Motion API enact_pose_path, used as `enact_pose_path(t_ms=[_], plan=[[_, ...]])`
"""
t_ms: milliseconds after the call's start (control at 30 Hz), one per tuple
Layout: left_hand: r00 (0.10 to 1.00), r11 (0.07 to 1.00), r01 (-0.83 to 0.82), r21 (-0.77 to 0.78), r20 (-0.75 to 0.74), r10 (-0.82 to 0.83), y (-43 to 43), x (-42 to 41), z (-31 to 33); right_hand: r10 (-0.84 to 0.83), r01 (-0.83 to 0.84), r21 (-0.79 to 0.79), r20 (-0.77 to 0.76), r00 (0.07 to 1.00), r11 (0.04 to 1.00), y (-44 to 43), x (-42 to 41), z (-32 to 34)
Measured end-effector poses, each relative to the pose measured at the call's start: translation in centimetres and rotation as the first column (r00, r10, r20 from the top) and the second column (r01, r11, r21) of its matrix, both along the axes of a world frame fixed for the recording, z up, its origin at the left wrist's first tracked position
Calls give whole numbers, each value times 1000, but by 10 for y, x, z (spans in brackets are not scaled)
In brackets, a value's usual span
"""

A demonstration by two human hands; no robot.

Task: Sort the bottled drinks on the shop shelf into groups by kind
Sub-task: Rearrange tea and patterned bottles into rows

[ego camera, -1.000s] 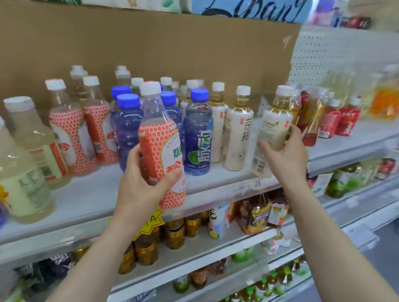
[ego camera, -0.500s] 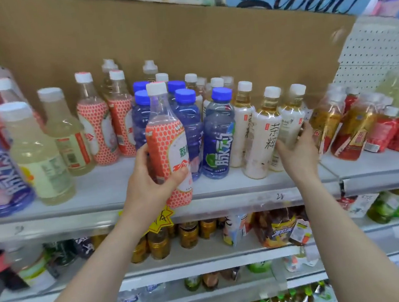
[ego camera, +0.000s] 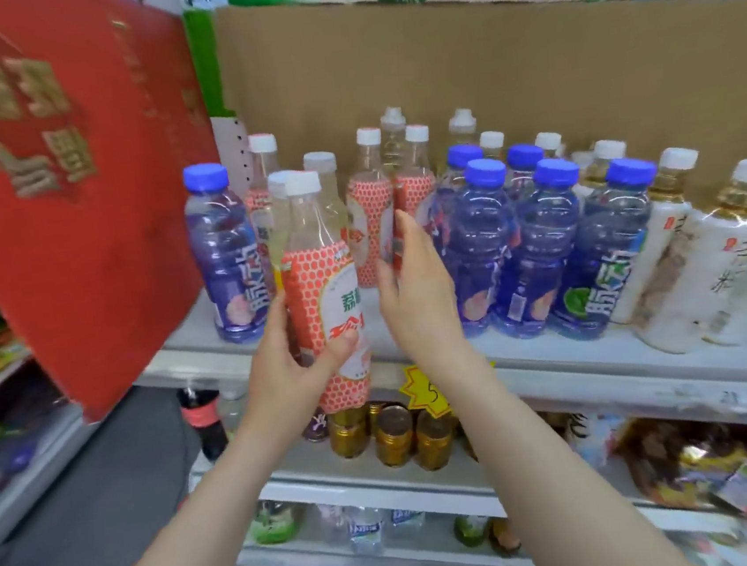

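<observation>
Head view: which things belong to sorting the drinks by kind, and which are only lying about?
Belong to the job: held orange-labelled bottle, gripped by the left hand; right hand; shelved orange-labelled bottles; blue-capped bottles; white-labelled bottles.

Just lying about: red box; gold cans; yellow price tag; cardboard backing.

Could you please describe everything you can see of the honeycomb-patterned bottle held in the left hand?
The honeycomb-patterned bottle is clear plastic with a white cap and a see-through, nearly colourless neck. An orange-red honeycomb sleeve wraps its body, with a pale oval panel bearing green and red characters. It is roughly upright in front of the shelf edge, gripped by the left hand, thumb across the lower label. The right hand is open close beside it.
</observation>
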State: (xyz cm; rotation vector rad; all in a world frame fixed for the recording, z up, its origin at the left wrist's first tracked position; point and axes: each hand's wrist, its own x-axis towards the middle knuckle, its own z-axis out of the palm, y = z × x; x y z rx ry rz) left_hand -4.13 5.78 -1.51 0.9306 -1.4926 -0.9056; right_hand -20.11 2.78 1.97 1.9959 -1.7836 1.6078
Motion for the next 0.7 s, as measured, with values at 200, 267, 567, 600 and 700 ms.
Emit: enact_pose_path(t_ms=[200,267,567,600,700], plan=[[997,999,34,-1,68,-34,-5,27,3,-178,169,155,45,983,973,-91,8,50],[996,999,45,11,81,-45,-6,31,4,-196,175,224,73,978,959,-105,5,56],[999,999,39,19,28,-39,-18,35,0,-298,306,115,-87,951,945,-88,2,67],[999,999,36,17,26,-37,-20,36,0,-308,319,102,-109,945,942,-81,2,67],[999,998,52,25,7,-53,-25,37,-1,-335,343,98,-94,938,934,-67,1,69]])
